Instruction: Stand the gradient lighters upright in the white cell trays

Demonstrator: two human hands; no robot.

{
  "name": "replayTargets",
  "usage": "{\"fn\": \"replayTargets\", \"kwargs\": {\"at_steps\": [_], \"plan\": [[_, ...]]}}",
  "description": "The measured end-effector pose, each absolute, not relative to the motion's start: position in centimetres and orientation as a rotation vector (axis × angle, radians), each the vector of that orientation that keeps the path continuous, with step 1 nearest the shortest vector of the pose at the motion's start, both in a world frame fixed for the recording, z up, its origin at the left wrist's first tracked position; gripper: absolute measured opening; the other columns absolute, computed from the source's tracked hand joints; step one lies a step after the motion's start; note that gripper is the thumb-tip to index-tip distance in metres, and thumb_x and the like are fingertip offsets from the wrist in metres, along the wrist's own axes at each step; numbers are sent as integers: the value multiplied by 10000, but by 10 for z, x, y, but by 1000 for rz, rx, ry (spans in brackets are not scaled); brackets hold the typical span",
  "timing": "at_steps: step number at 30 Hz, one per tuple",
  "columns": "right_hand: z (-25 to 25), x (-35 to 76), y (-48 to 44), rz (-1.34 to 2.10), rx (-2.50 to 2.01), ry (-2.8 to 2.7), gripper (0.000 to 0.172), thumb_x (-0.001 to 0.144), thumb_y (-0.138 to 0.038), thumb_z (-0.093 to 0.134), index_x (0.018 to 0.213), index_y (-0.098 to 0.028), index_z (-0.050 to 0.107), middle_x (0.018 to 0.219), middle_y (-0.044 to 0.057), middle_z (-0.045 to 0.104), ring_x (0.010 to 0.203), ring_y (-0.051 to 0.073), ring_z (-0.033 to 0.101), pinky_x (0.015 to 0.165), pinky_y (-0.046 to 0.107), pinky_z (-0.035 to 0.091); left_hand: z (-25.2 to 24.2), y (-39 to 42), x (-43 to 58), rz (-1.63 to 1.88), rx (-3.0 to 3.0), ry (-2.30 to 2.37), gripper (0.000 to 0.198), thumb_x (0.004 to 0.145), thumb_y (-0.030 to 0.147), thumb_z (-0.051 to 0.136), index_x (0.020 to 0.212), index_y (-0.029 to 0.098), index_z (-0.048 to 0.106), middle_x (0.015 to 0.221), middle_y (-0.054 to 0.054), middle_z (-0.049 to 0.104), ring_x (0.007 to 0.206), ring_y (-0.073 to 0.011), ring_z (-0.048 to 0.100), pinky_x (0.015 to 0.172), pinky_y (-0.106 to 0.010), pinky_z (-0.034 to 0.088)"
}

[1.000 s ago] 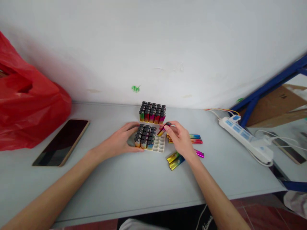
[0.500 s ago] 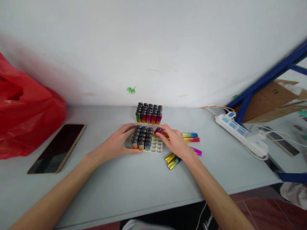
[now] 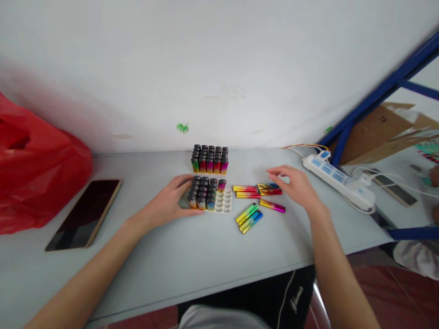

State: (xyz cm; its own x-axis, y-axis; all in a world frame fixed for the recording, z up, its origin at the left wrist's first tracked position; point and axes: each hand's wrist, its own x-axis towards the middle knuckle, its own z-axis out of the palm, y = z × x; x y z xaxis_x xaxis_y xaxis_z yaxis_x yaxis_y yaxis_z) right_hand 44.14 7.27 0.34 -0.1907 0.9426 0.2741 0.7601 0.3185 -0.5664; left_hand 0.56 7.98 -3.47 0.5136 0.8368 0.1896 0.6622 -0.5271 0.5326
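My left hand spans the left end of a white lighter tray, fingers at its back and thumb along its front. Upright lighters with black tops fill the tray's left columns. One magenta lighter stands alone at the back of the right part, where other round holes show. My right hand is off the tray, above the right end of the loose lighters, its fingers apart and nothing visible in them. Beneath and left of it lie red-and-gold lighters, a purple lighter and a green-yellow lighter.
A second block of upright lighters stands behind the tray, near the wall. On the left are a phone and a red plastic bag. A white power strip with cables lies at right, beside a blue metal frame.
My right hand has let go of the magenta lighter, now standing in the tray, and moved right over the loose lighters. My left hand stays at the tray. The view has shifted slightly.
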Motion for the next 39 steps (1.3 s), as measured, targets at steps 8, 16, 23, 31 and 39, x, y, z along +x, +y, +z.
{"fn": "replayTargets", "kwargs": {"at_steps": [8,16,23,31,39], "plan": [[-15,491,70,650,-1568,-2088,344,965,-507,740,1130,-239,878,1100,131,785,933,294,754,860,482,648,-35,80,6,622,2358,1220,932,768,908,784,1353,185,732,1587,-220,619,1474,-468,599,1297,-638,475],[-16,478,73,818,-1501,-1840,458,855,-625,847,1048,-210,817,1146,131,804,1050,305,751,897,463,609,-34,80,7,625,2358,1203,879,788,871,796,1335,186,733,1584,-226,614,1479,-465,595,1298,-650,471],[-16,450,87,920,-1326,-1237,559,782,-677,886,1154,-277,765,1100,72,800,1043,258,766,934,434,634,-34,79,6,616,2367,1209,885,810,848,798,1380,176,710,1594,-218,607,1483,-454,595,1308,-627,464],[16,379,99,1211,-1117,-1045,562,785,-758,851,1005,-284,645,1023,24,757,799,182,696,853,389,648,-31,79,6,596,2394,1203,871,830,833,791,1389,172,692,1586,-211,609,1485,-452,593,1310,-617,468],[20,315,72,1635,-1079,-1316,592,878,-845,709,1032,-289,579,624,-128,340,484,98,188,435,213,232,-29,76,7,606,2413,1211,826,842,785,814,1379,165,709,1581,-192,631,1468,-441,612,1302,-574,491]]}}
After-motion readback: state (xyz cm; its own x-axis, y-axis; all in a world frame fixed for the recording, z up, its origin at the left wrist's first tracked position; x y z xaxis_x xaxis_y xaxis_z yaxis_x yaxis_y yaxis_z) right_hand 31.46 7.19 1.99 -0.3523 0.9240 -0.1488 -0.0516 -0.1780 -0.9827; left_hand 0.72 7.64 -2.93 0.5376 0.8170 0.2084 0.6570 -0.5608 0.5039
